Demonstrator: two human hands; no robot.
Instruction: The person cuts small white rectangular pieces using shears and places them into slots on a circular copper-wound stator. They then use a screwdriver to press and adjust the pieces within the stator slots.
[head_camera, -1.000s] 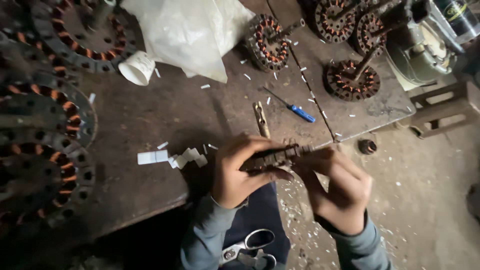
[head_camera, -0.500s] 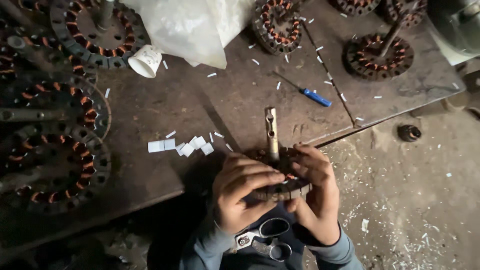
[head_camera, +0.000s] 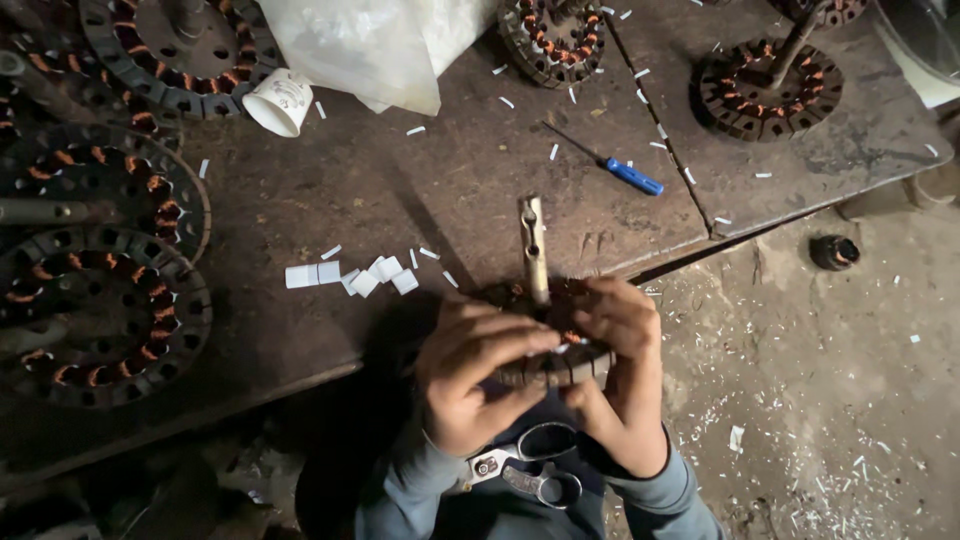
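We hold a round motor part (head_camera: 550, 350) in our lap, at the table (head_camera: 420, 200) edge. Our left hand (head_camera: 470, 375) and right hand (head_camera: 625, 380) both grip it, fingers pressing on top. Its shaft (head_camera: 535, 250) points away from us. We see copper wire in some slots; how much is left, we cannot tell. Small white paper bits (head_camera: 350, 275) lie near, more motor parts (head_camera: 100, 315) farther off.

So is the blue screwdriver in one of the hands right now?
No, the screwdriver lies on the table, apart from both hands, which hold a stator.
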